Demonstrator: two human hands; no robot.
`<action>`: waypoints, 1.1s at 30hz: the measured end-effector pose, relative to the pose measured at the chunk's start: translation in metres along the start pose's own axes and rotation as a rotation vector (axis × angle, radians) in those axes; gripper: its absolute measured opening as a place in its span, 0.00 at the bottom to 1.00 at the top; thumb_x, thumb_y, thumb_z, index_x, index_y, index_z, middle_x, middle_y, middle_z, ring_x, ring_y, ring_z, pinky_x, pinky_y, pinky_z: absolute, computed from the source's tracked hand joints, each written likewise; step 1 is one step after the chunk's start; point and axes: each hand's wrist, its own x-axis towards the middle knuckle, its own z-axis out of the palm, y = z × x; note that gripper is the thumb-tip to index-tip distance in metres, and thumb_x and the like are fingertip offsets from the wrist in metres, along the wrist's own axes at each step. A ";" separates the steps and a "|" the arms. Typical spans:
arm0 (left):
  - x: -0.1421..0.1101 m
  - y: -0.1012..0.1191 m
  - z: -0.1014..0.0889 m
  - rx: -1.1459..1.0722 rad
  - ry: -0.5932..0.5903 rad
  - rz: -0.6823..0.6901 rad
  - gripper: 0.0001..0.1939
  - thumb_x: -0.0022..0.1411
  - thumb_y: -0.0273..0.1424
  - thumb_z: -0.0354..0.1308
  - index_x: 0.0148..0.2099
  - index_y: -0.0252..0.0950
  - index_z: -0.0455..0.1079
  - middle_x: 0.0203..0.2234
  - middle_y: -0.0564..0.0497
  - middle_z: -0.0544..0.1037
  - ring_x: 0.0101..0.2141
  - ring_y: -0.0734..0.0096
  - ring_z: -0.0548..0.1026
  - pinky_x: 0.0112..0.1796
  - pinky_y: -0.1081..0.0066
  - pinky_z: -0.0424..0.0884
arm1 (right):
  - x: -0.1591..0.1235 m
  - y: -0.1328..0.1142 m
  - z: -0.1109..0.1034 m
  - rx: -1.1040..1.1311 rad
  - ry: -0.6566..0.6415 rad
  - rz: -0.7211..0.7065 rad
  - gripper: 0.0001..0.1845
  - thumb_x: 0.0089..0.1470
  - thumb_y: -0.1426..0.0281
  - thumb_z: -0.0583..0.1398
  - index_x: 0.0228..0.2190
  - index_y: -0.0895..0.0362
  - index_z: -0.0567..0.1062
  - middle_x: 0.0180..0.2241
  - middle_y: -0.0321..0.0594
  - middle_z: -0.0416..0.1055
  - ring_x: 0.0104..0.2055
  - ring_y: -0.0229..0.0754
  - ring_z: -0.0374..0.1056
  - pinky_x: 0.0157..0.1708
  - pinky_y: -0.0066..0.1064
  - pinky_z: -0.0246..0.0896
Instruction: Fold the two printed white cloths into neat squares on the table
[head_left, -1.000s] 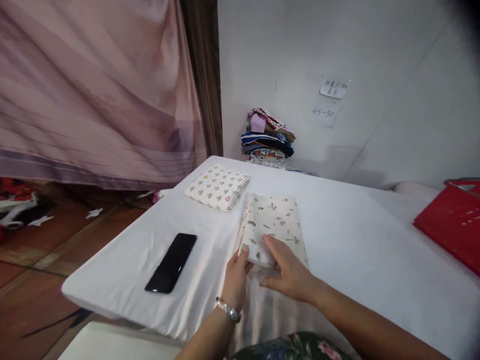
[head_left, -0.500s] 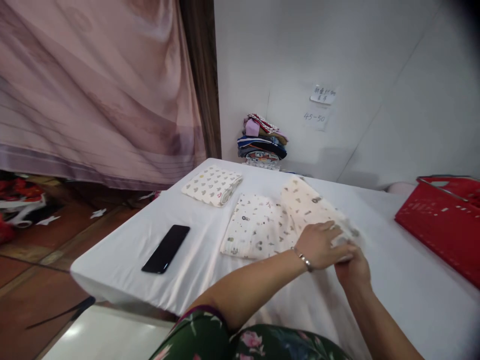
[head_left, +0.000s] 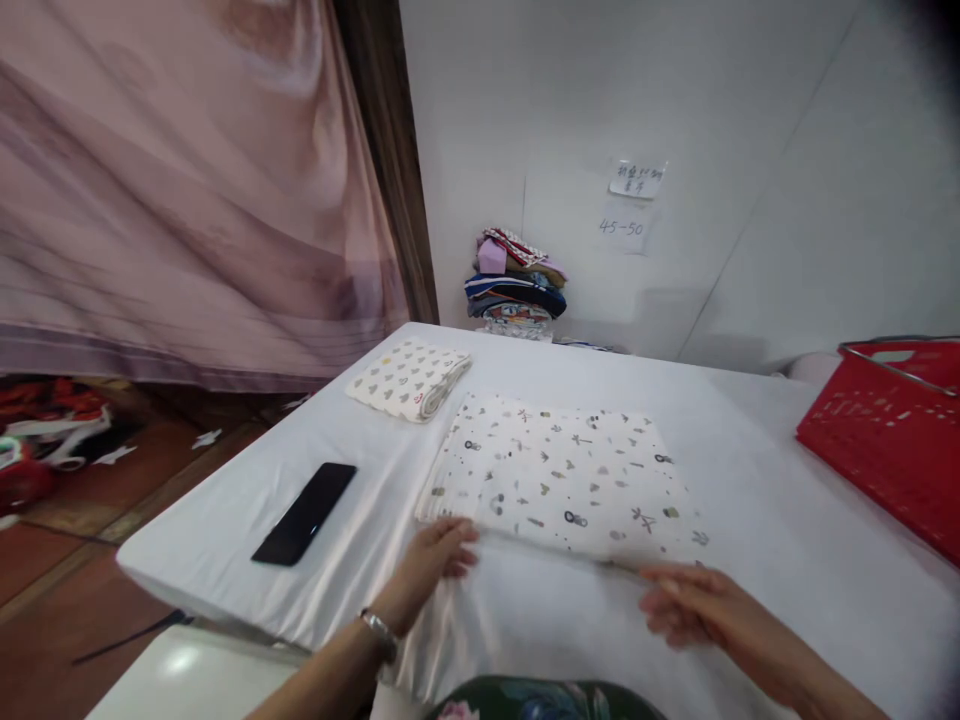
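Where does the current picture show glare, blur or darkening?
In the head view, glare whitens a spot on the glossy white surface at lower left; the same view shows the bare right hand slightly blurred, a faint shadow on the smooth white wall, and a blackened upper-right corner.

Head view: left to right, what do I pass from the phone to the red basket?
Black phone → folded grey-print cloth → wider patterned cloth → right hand → red basket. Left hand omitted: it overlaps the cloths' span.

red basket (head_left: 877, 435): cut off at right | right grip (head_left: 701, 602): blurred, hold unclear
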 end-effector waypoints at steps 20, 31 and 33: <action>0.007 -0.031 0.061 -0.806 -0.276 -0.422 0.16 0.58 0.36 0.56 0.45 0.30 0.67 0.51 0.39 0.69 0.50 0.60 0.70 0.49 0.66 0.66 | 0.312 -0.203 0.021 -1.262 -0.057 -0.246 0.34 0.28 0.57 0.68 0.41 0.56 0.76 0.48 0.48 0.70 0.49 0.56 0.65 0.48 0.41 0.60; 0.013 -0.003 -0.012 -0.812 0.262 -0.120 0.11 0.60 0.29 0.55 0.45 0.30 0.67 0.42 0.42 0.75 0.40 0.66 0.76 0.46 0.66 0.71 | 0.330 -0.216 0.093 -1.241 -0.202 -0.315 0.40 0.40 0.56 0.64 0.54 0.58 0.65 0.54 0.51 0.64 0.52 0.53 0.63 0.50 0.38 0.57; 0.018 -0.002 -0.014 -0.789 0.250 -0.099 0.11 0.59 0.29 0.56 0.44 0.30 0.68 0.40 0.43 0.75 0.39 0.67 0.76 0.46 0.67 0.71 | 0.337 -0.218 0.112 -1.228 -0.207 -0.334 0.41 0.40 0.56 0.65 0.55 0.58 0.64 0.55 0.50 0.63 0.53 0.52 0.62 0.52 0.38 0.55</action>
